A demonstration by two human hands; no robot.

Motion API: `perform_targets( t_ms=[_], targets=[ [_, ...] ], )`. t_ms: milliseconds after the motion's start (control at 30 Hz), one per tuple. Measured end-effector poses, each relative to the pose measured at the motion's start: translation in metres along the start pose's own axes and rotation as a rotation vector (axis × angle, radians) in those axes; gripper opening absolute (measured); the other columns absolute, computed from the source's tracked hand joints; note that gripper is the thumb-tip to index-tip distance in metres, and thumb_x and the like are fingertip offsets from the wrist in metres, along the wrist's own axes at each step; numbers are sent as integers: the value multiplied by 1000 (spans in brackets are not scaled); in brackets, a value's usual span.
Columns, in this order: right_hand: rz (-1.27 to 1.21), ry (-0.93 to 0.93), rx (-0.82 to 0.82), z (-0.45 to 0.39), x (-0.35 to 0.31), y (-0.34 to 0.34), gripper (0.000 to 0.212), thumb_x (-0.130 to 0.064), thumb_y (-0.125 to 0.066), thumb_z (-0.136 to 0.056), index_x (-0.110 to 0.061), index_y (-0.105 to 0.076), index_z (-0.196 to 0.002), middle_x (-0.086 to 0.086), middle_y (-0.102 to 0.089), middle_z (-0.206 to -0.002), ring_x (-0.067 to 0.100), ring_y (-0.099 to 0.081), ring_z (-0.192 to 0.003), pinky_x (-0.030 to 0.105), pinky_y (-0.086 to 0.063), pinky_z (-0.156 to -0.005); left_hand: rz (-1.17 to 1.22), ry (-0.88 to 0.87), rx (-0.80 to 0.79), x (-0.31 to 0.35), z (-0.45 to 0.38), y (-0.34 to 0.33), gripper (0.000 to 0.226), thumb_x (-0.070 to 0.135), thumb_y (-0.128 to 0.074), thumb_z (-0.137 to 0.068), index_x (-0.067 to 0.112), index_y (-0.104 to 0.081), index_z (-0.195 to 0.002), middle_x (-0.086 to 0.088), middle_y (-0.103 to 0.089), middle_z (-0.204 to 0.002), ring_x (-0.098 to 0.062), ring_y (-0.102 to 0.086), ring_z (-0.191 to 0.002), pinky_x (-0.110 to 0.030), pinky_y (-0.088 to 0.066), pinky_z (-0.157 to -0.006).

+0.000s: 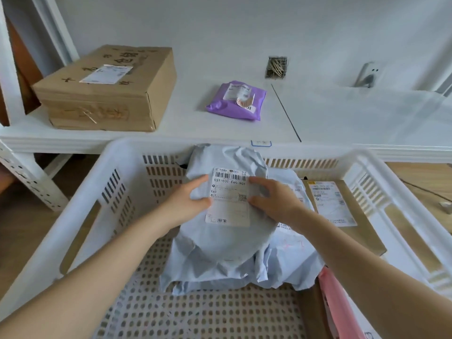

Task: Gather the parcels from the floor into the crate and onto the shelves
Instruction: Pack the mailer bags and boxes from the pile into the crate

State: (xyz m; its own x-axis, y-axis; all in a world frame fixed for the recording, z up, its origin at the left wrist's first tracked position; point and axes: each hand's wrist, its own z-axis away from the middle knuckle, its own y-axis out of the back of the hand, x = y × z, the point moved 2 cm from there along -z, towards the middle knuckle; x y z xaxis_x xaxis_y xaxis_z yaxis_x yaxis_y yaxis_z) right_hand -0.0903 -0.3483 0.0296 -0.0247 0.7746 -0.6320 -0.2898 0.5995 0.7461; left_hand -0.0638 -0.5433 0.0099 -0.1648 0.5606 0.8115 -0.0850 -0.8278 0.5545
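Both hands share one grip on the pale blue mailer bag [227, 231]: the left hand [188, 199] and the right hand [274, 201] clasp it from either side at the height of its white shipping label [228, 196], thumbs on the face, the other fingers hidden behind, so each hand is closed on the soft plastic, not spread. Held this way the label faces up toward the camera, probably so that its code can be read before the bag is set down. The bag sits tilted inside the white plastic crate [127, 152], its upper end leaning toward the far wall and its lower end on the perforated floor, overlapping a second pale mailer [293, 248] beneath it. To the right in the same crate lies a flat cardboard parcel [367, 231] with its own label up, and a pink packet [335, 302] shows at the near right edge. Behind the crate, the white shelf [186, 123] already carries a large cardboard box [107, 94] on the left and a purple mailer [236, 100] near the middle, well apart, leaving bare shelf to the right. Judging by this, gathering is well under way, and this bag could either stay in the crate or go up.
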Motion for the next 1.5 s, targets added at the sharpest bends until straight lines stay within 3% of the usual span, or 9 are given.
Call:
perform_targets(
  t_ms=[300,433,500,600,667,733,933,1133,1500],
  targets=[
    [435,12,-105,-18,28,-25,55,-44,-45,-93,-48,-22,-143,-13,-26,-152,25,-5,-142,50,-7,-112,-87,70,-84,-23,-10,-24,72,18,-64,-88,31,-25,-147,9,-24,-155,-12,-40,-131,-16,-29,-93],
    [534,-8,-131,-29,36,-23,58,-50,-49,-89,-51,-23,-141,-8,10,-157,31,17,-143,54,5,-113,-174,99,-88,-17,-15,-30,70,23,-64,-88,34,-27,-146,2,-27,-154,-3,-56,-93,-7,-32,-71],
    [544,-22,-151,-32,38,-23,61,-50,-50,-89,-49,-21,-142,-6,19,-157,31,21,-143,53,7,-114,-209,107,-70,-18,-21,-33,71,25,-66,-86,35,-28,-145,-3,-33,-152,5,-37,-61,-9,-30,-54],
    [516,-32,-154,-28,40,-26,60,-49,-45,-92,-46,-16,-145,-6,18,-157,27,18,-144,49,6,-116,-253,115,-55,-16,-19,-35,71,25,-66,-86,37,-28,-145,-4,-27,-155,4,-38,-63,-10,-30,-54],
    [512,-16,-135,-22,40,-27,59,-48,-42,-93,-43,-16,-146,-6,15,-158,26,15,-145,47,6,-116,-282,120,-54,-13,-16,-34,70,26,-64,-87,36,-27,-145,-3,-26,-155,-12,-57,-103,-17,-41,-76],
    [475,24,-101,-13,39,-23,55,-46,-44,-93,-41,-25,-144,-5,6,-159,23,8,-146,45,1,-117,-346,142,-46,-11,-15,-32,69,31,-64,-86,35,-28,-146,-5,-28,-154,-24,-44,-130,-27,-39,-94],
    [402,108,-34,22,49,15,46,-37,-44,-95,-33,-37,-141,-2,-28,-153,22,-27,-140,41,-26,-112,-548,161,87,6,-4,-33,57,39,-57,-87,33,-38,-140,-11,-24,-149,-32,-27,-137,-42,-34,-106],
    [458,32,79,57,77,77,32,-32,-48,-92,-24,-55,-123,3,-62,-121,22,-58,-108,38,-50,-91,-606,-11,113,69,8,-70,40,31,-50,-91,25,-51,-130,-6,-50,-135,-29,-47,-123,-41,-44,-98],
    [550,-44,305,116,164,190,31,-36,-50,-86,-12,-68,-92,6,-65,-97,28,-57,-85,26,-35,-65,-567,-152,116,183,19,-181,26,30,-50,-89,25,-61,-112,1,-60,-121,-23,-56,-108,-34,-48,-87]
  ],
)
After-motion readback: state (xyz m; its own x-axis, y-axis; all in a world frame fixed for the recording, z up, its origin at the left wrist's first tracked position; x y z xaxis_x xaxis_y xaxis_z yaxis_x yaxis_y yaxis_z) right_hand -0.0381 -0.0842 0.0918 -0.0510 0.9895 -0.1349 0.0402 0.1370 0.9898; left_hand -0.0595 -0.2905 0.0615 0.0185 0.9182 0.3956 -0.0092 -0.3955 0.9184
